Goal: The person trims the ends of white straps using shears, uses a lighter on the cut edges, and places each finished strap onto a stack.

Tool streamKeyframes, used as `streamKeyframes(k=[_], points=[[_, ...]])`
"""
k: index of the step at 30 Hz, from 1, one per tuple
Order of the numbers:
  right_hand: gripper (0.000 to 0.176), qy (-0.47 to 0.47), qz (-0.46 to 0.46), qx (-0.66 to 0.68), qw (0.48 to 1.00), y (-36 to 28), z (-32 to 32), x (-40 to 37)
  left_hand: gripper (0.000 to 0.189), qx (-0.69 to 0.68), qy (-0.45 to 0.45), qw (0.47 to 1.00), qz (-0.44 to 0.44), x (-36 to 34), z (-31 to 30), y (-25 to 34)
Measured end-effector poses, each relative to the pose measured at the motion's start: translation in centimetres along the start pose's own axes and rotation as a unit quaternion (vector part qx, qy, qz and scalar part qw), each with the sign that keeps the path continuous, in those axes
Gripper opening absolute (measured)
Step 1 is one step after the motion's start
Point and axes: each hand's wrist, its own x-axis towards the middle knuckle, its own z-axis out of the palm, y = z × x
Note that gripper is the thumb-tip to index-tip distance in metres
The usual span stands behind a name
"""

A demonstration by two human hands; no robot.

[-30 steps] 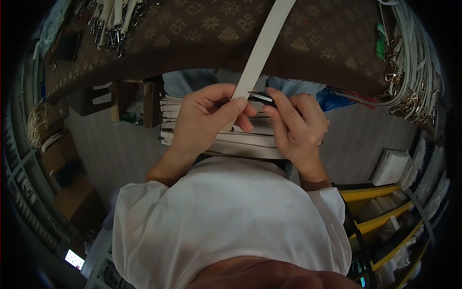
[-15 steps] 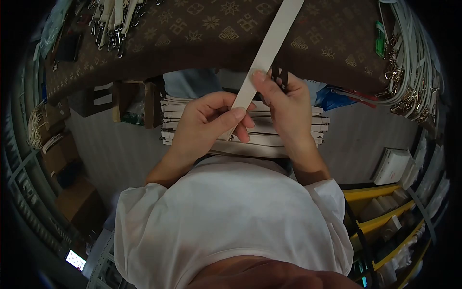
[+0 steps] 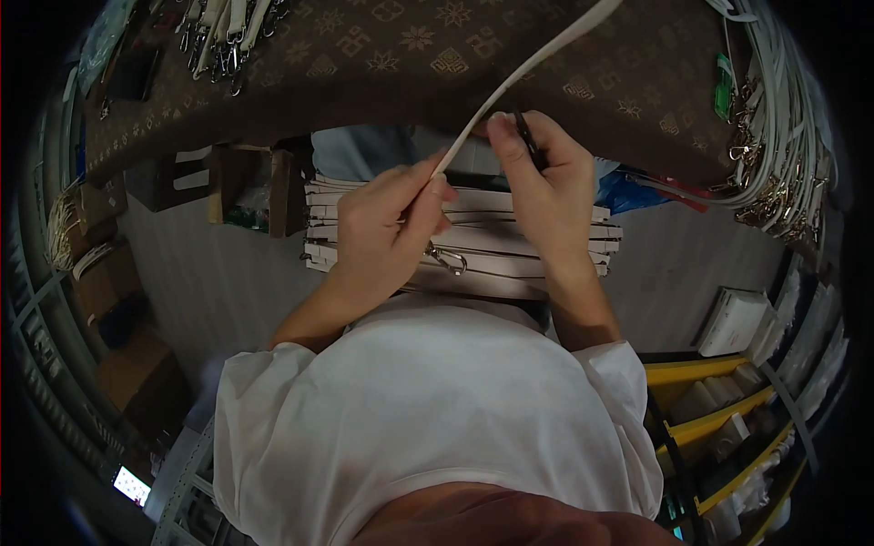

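Observation:
My left hand (image 3: 387, 227) pinches the near end of a cream leather strap (image 3: 537, 64), which runs up and to the right over the brown patterned table (image 3: 382, 82). A metal snap hook (image 3: 446, 260) hangs from the strap's end below my fingers. My right hand (image 3: 542, 196) grips a thin black tool (image 3: 526, 138) and touches the strap's edge with its fingertips. Under both hands a stack of cream straps (image 3: 537, 246) lies across my lap.
Finished straps with metal clips lie at the table's top left (image 3: 223, 41) and hang in a thick bundle at the right (image 3: 774, 136). Yellow shelving (image 3: 719, 400) holds boxes at lower right. Cardboard boxes (image 3: 137, 373) sit at left on the floor.
The strap has turned edge-on and its snap hook end now dangles free below my left hand. My right hand moved up from beside the left to the strap's edge.

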Motion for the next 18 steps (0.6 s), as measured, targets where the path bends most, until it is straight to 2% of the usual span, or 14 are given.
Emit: streamKeyframes(k=[1, 2, 3, 5, 8, 10, 11, 13, 14, 16, 18], points=[[0.014, 0.002, 0.001, -0.003, 1.000, -0.1, -0.1, 0.1, 0.029, 0.000, 0.004, 1.000, -0.001, 0.1, -0.6, 0.3], [0.014, -0.001, 0.001, -0.003, 1.000, -0.2, -0.2, 0.2, 0.029, -0.181, -0.067, 0.973, -0.128, 0.4, -1.4, 0.9], [0.014, 0.000, 0.010, -0.004, 1.000, -0.4, -0.4, 0.2, 0.029, -0.354, -0.134, 0.892, -0.248, 0.6, -1.8, 1.2], [0.013, -0.004, 0.019, -0.005, 1.000, -0.4, -0.9, 0.2, 0.029, -0.374, -0.137, 0.887, -0.232, 0.5, -1.8, 1.3], [0.013, -0.005, -0.021, -0.035, 0.999, -0.2, -1.3, 0.0, 0.030, -0.393, -0.135, 0.886, -0.206, 0.3, -1.4, 1.3], [0.014, 0.072, -0.057, -0.043, 0.995, -0.5, -1.3, -0.6, 0.030, -0.396, -0.126, 0.888, -0.196, 0.2, -1.3, 1.3], [0.014, 0.068, -0.056, -0.044, 0.995, -0.5, -1.4, -0.8, 0.030, -0.384, -0.132, 0.894, -0.188, 0.2, -1.3, 1.4], [0.019, 0.088, -0.151, -0.080, 0.981, -0.1, -1.9, -1.4, 0.031, -0.374, -0.136, 0.899, -0.181, 0.2, -1.4, 1.5], [0.019, 0.086, -0.150, -0.081, 0.982, -0.1, -2.2, -1.7, 0.031, -0.374, -0.139, 0.900, -0.176, 0.2, -1.4, 1.5], [0.027, 0.021, -0.233, -0.234, 0.944, -0.3, -2.7, -2.6, 0.031, -0.374, -0.142, 0.900, -0.172, 0.2, -1.4, 1.5], [0.031, 0.006, -0.257, -0.270, 0.928, -0.5, -2.7, -3.2, 0.030, -0.393, -0.149, 0.890, -0.177, 0.2, -1.5, 1.5]])
